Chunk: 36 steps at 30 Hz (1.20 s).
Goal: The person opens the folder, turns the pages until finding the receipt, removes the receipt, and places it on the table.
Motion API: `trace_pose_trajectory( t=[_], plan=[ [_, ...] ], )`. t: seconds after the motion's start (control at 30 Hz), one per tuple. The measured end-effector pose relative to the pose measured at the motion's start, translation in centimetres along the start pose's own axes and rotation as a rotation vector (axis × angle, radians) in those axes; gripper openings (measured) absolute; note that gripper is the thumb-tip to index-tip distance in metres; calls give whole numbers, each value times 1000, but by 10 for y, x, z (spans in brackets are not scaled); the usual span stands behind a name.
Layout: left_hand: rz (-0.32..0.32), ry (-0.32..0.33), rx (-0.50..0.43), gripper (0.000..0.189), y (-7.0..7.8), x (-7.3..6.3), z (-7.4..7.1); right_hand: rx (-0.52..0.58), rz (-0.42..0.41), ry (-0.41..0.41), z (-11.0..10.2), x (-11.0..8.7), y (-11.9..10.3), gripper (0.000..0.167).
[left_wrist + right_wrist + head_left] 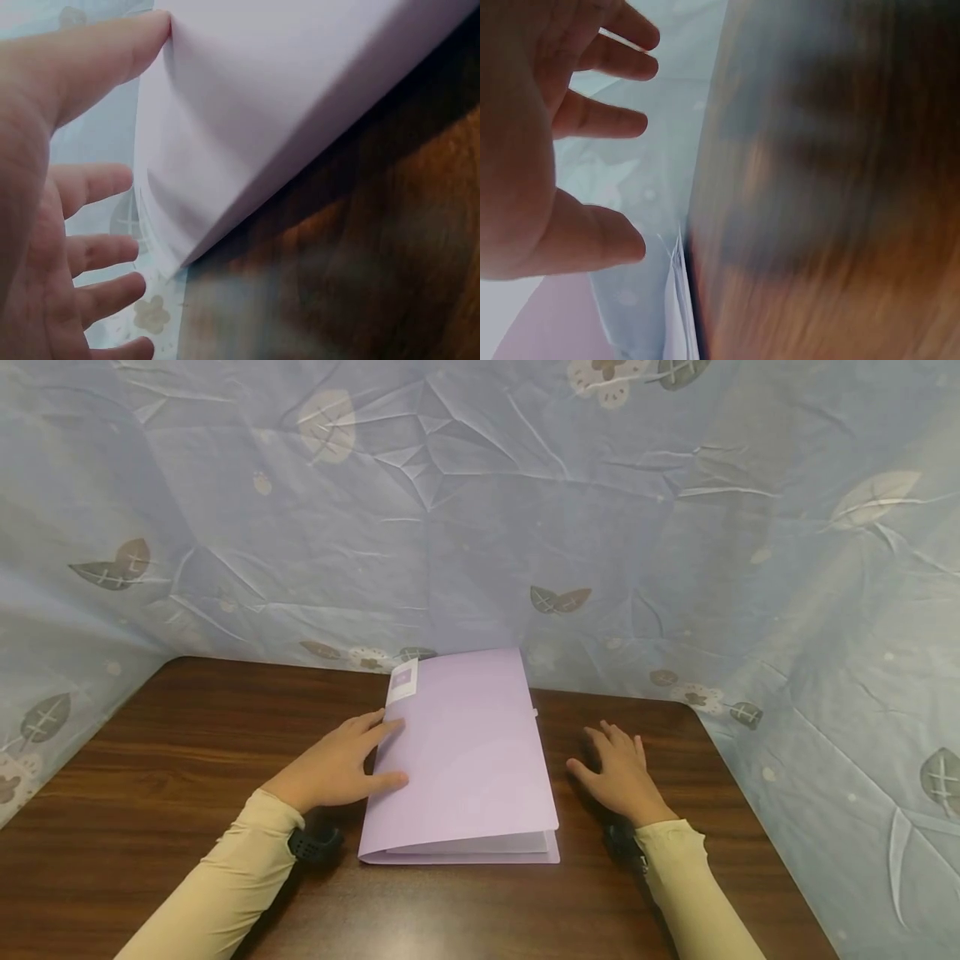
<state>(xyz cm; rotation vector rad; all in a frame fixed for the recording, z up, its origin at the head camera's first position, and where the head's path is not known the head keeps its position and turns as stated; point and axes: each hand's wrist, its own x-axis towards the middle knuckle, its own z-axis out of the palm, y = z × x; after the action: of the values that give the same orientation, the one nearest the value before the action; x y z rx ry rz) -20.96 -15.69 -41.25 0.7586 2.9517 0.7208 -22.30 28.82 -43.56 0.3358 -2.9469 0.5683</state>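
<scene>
Head cam: lilac folder (pixel 468 760) has illegible wht label (pixel 402 681).

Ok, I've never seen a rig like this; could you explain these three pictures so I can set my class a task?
There's no robot here: a person works bare-handed. One picture comes from a camera worn on the head, looking forward and down; the other two come from cameras on the wrists. On the table lies a purple folder, with pages showing at its near end. Behind hangs a cloth. The left hand touches the folder's left side; the right hand is apart from it, to the right. Neither seems to grip anything.
</scene>
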Motion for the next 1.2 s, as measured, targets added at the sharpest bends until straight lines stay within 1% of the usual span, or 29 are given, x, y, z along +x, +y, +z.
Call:
trace_pose_trajectory(
  t=[0.17,0.37,0.57,0.67,0.8,0.97,1.1,1.2],
  plan=[
    [7,-25,-1,89,3,0,1,22,-5,5,2,0,1,69],
    [29,-28,-9,82,3,1,4,26,-21,3,2,0,-1,67],
    [34,-46,0,78,4,2,9,21,-41,-5,2,0,-3,66],
    [36,-47,-18,78,5,2,10,23,-46,-8,2,1,-4,65],
    [24,-55,-47,78,6,1,11,28,-58,-3,1,0,-6,64],
    [12,-58,-58,79,6,1,13,47,-80,-12,-1,0,-10,64],
    [7,-59,-58,78,8,2,14,75,-92,-34,-1,0,-15,64],
    [-1,-61,-49,78,9,2,15,91,-98,-68,2,1,-18,65]
  ],
)
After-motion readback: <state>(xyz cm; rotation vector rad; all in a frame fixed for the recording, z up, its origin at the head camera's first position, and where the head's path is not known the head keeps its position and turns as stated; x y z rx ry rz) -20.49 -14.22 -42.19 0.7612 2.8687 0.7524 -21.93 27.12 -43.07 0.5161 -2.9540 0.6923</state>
